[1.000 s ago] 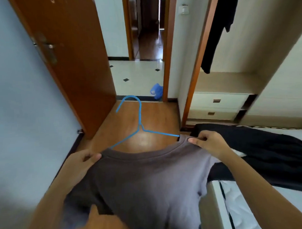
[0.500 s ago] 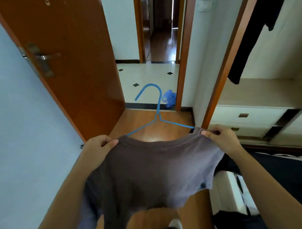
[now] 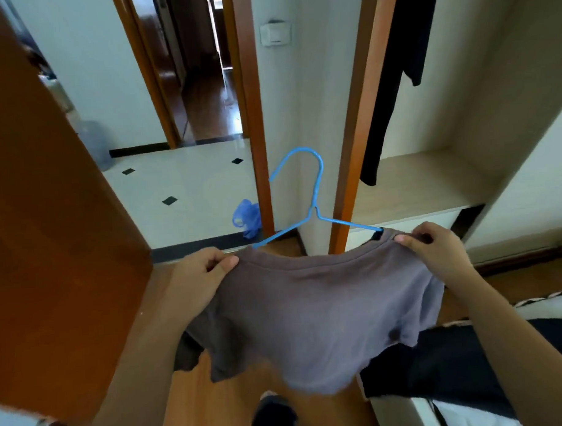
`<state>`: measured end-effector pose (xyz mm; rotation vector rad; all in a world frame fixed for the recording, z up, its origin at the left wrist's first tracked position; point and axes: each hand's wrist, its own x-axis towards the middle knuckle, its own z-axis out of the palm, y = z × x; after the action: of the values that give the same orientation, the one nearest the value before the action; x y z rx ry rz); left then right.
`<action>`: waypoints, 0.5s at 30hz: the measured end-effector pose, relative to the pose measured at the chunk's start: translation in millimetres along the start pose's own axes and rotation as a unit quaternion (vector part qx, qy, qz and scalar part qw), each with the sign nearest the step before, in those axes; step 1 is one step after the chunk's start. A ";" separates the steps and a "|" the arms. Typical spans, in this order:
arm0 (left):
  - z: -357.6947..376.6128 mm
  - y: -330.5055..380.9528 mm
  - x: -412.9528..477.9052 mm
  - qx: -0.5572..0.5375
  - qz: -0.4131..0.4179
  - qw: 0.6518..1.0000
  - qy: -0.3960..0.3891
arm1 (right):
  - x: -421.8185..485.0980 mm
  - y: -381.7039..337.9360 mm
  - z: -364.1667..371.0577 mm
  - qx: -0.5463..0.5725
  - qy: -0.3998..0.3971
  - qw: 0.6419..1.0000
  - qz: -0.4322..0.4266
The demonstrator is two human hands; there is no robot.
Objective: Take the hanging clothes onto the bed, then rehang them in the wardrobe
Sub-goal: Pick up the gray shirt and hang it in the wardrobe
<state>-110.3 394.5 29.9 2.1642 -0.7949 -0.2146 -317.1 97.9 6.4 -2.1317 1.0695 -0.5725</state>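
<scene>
A grey-brown T-shirt [image 3: 318, 310] hangs on a blue wire hanger [image 3: 317, 192] in front of me, its hook pointing up. My left hand [image 3: 202, 279] pinches the shirt's left shoulder and my right hand [image 3: 434, 252] pinches its right shoulder. A black garment [image 3: 387, 91] hangs inside the open wardrobe [image 3: 431, 175] at the upper right. More black clothing [image 3: 444, 363] lies on the bed [image 3: 478, 413] at the lower right.
An open brown door [image 3: 51, 252] fills the left side. The doorway ahead leads to a tiled hall with a blue plastic bag [image 3: 246, 217] on the floor. The wardrobe's brown frame post [image 3: 359, 130] stands just behind the hanger. My foot [image 3: 274, 417] shows below.
The shirt on its hanger has been lifted off the bed and carried right, toward the wardrobe opening. My view has turned right and up. Both hands keep their hold on the shoulders.
</scene>
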 end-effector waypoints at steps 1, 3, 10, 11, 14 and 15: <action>8.3 2.2 25.4 -0.001 0.011 1.000 -0.013 | 14.9 3.5 0.0 -0.004 0.021 1.000 0.016; 26.5 6.3 74.1 -0.005 0.034 0.999 -0.031 | 43.4 8.7 2.1 -0.013 0.057 0.997 0.044; 90.7 35.7 208.6 -0.021 0.104 0.992 -0.064 | 117.3 19.8 -14.1 -0.041 0.137 0.981 0.130; 102.6 43.8 220.0 -0.029 0.120 0.989 -0.076 | 120.3 28.5 -20.9 -0.044 0.151 0.977 0.146; 145.9 69.1 240.5 -0.043 0.176 0.978 -0.099 | 121.0 57.1 -45.0 -0.034 0.184 0.962 0.199; 161.8 78.8 245.4 -0.047 0.198 0.973 -0.106 | 121.0 66.3 -53.2 -0.031 0.194 0.957 0.215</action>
<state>-18.4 105.3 7.1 1.8667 -1.2923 -0.2741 -317.1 -50.0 3.7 -1.7888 1.7311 -0.7664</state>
